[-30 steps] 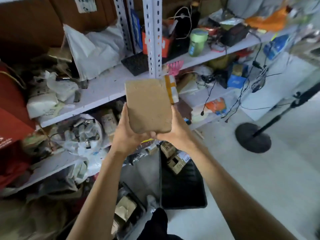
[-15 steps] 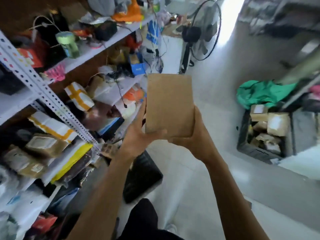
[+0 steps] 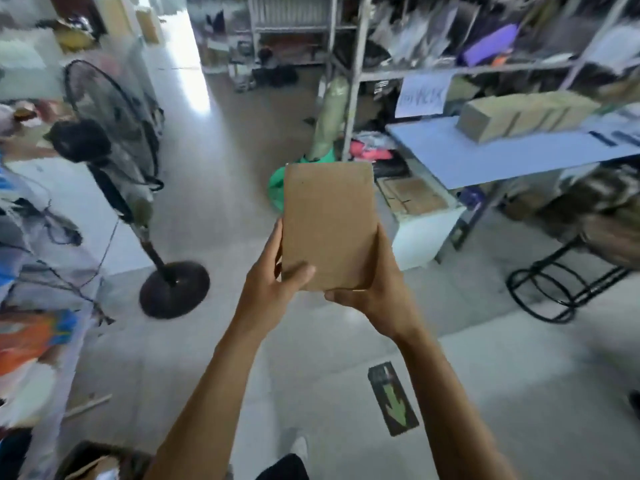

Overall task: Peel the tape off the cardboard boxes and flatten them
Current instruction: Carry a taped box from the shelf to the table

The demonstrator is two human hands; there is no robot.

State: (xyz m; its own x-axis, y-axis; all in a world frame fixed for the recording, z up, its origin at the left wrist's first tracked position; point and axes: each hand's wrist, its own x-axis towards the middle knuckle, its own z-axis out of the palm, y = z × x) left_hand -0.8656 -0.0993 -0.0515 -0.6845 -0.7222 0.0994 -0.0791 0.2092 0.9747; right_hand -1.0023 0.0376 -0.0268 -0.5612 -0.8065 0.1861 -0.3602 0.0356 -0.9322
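A flat brown cardboard box (image 3: 329, 220) stands upright in front of me at chest height, its plain face toward the camera. My left hand (image 3: 273, 285) grips its lower left corner, thumb on the front face. My right hand (image 3: 377, 289) holds the lower right edge and bottom, fingers curled under it. No tape shows on the visible face. A stack of brown cardboard boxes (image 3: 519, 116) lies on the blue table (image 3: 485, 157) at the right.
A black standing fan (image 3: 114, 168) is on the floor at left. Cluttered shelves (image 3: 450, 46) line the back and right. A white bin with cardboard (image 3: 415, 202) sits under the table, beside a green bag (image 3: 277, 188). A black wire stand (image 3: 554, 282) is at right.
My view has swung right, away from the left shelves toward the fan, table and far shelving. Both hands kept the same hold on the box, which stays upright.
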